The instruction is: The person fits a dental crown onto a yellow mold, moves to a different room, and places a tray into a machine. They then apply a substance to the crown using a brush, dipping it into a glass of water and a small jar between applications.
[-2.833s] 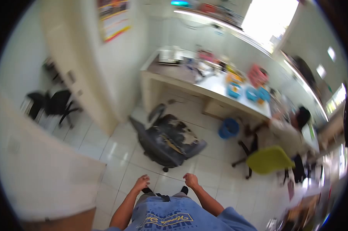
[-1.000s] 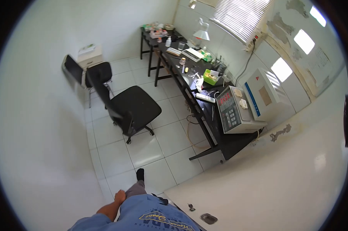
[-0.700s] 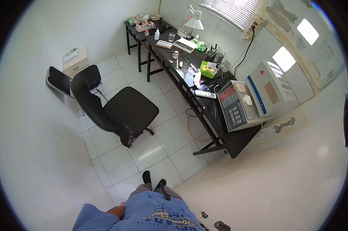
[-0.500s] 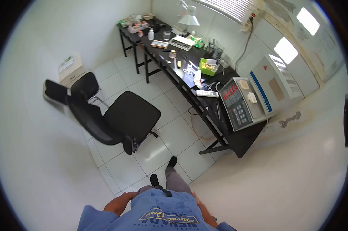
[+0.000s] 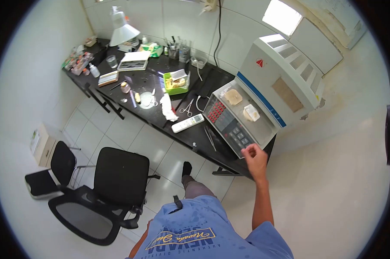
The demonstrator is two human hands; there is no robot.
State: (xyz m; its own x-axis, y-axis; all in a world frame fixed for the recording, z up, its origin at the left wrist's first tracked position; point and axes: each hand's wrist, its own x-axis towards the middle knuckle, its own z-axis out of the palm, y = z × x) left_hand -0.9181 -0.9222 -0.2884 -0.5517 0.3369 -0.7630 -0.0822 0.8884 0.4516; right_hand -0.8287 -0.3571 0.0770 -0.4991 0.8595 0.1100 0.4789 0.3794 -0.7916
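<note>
My right hand (image 5: pixel 255 159) reaches to the lower front corner of a grey-white machine (image 5: pixel 278 73) with a keypad and glowing red digits. The fingers are curled together beside the keypad panel (image 5: pixel 234 133), and I see nothing in them. On the machine's tray rest a flat tan block (image 5: pixel 233 97) and a white piece with a tan part (image 5: pixel 251 113). My left hand is out of sight; only a bit of that arm shows beside the blue shirt. Near the machine on the black desk lie tweezers (image 5: pixel 210 138) and a white remote control (image 5: pixel 187 123).
The black desk (image 5: pixel 154 123) also carries scissors-like clamps (image 5: pixel 187 107), a crumpled white cloth (image 5: pixel 168 108), a green box (image 5: pixel 175 84), a glass (image 5: pixel 112 61) and a lamp (image 5: pixel 123 33). A black office chair (image 5: pixel 121 175) stands at the left, with another chair (image 5: pixel 62 160) behind it.
My right hand has risen from beside my body to the machine's front corner. The view has turned and come closer to the desk. My left hand has left sight.
</note>
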